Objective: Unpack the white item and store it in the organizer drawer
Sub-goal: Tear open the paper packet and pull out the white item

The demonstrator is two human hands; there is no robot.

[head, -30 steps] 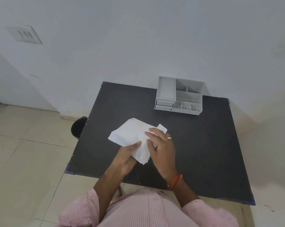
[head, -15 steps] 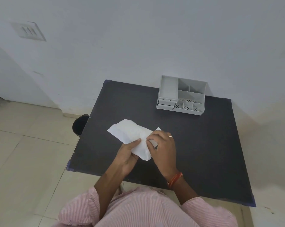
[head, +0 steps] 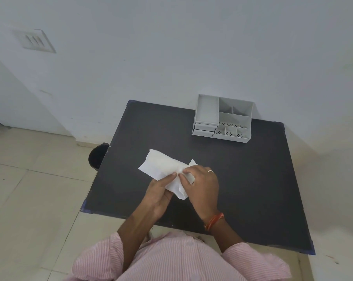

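Black tabletop (head: 252,189) against a pale wall, with both hands working a white paper wrapping over its middle.

Left hand (head: 161,196) was closed on the near edge of the white paper wrapping (head: 163,169), thumb pressed on top, while the right hand (head: 202,186), a ring on one finger and an orange band at the wrist, curled its fingers shut on the wrapping's right end. Whatever lay inside the paper could not be made out. A grey desk organizer (head: 223,118) stood well apart at the far right of the tabletop, its two small drawers (head: 205,129) at the front left both closed. A dark bin (head: 97,157) sat on the tiled floor by the left edge.
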